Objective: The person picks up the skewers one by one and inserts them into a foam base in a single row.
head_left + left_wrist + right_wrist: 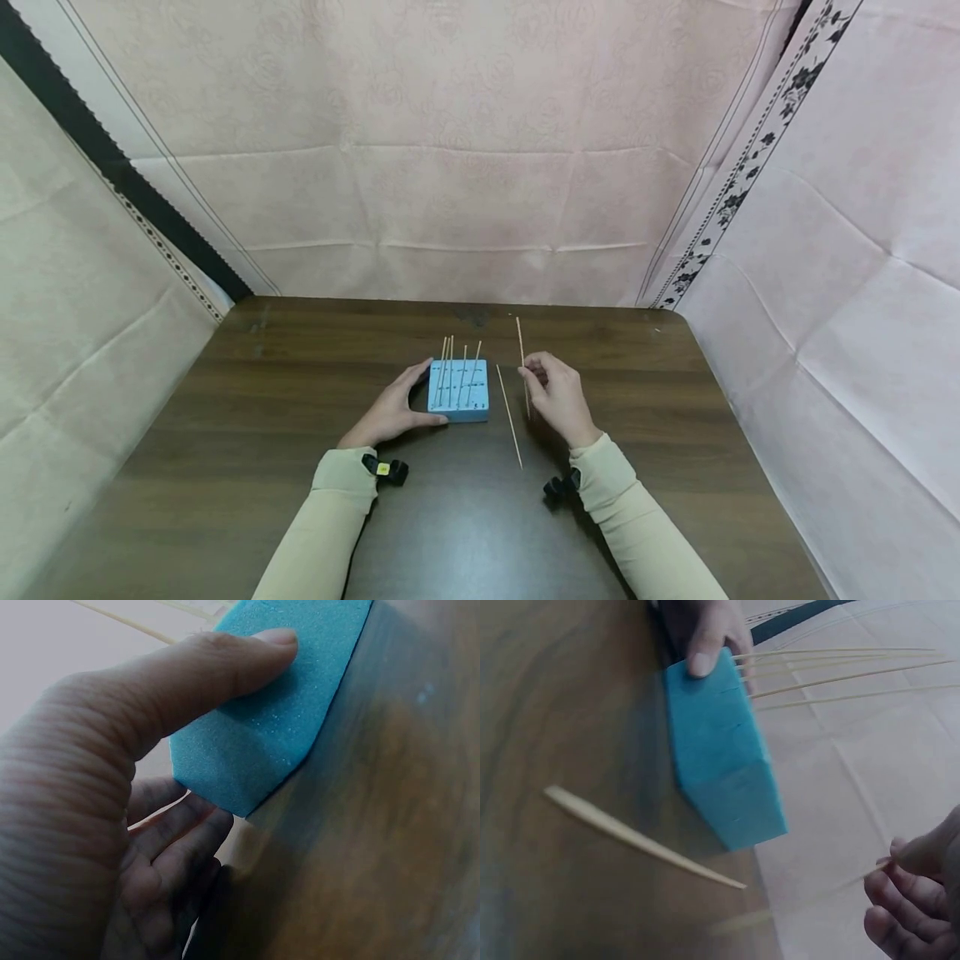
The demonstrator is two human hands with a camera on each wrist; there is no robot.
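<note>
A blue foam block [458, 414] lies on the table with several thin wooden skewers [452, 348] standing in its top. My left hand [394, 410] grips the block from the left; in the left wrist view the thumb [255, 664] presses on its near face and the other fingers are around the far side. Just right of the block, my right hand [557, 395] pinches a skewer [520, 337] between thumb and fingertips, held nearly upright. Between block and right hand, a loose skewer [510, 417] lies on the table. The right wrist view shows the block's side [735, 802].
The dark wooden table [300, 500] has its far edge a short way behind the block. Pale cloth hangs behind the table [465, 200] and at both sides. Each wrist carries a small black camera [393, 472].
</note>
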